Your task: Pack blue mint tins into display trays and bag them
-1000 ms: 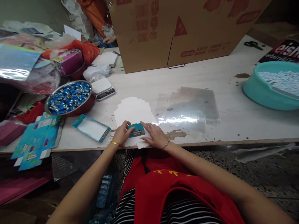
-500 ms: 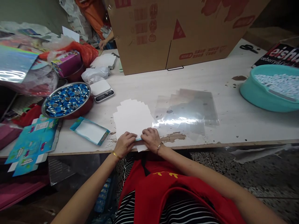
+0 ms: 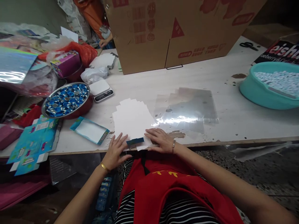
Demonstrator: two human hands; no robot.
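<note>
Fanned-out white card sheets [image 3: 132, 116] lie at the table's near edge. On their front part a dark blue folded flap [image 3: 135, 141] stands up. To the left of the flap my left hand [image 3: 116, 151] is open, fingers spread, holding nothing. My right hand [image 3: 161, 140] lies open on the other side, its fingers stretched over the sheets' right corner. A fan of clear plastic sheets [image 3: 189, 109] rests just beyond it. Left of the card sheets lies a blue-bordered card box [image 3: 92, 130] with a white panel facing up.
A metal bowl of blue caps [image 3: 67, 99] and a white scale [image 3: 101, 90] stand to the left, near flat printed cartons [image 3: 35, 140]. A large cardboard box [image 3: 175, 37] blocks the back. A turquoise basin [image 3: 268, 90] of small white pieces is at right. Scissors [image 3: 249, 46] lie behind.
Both hands have let go of the folded edge and moved apart, left hand to the left, right hand to the right. The dark blue flap now stands in view between them.
</note>
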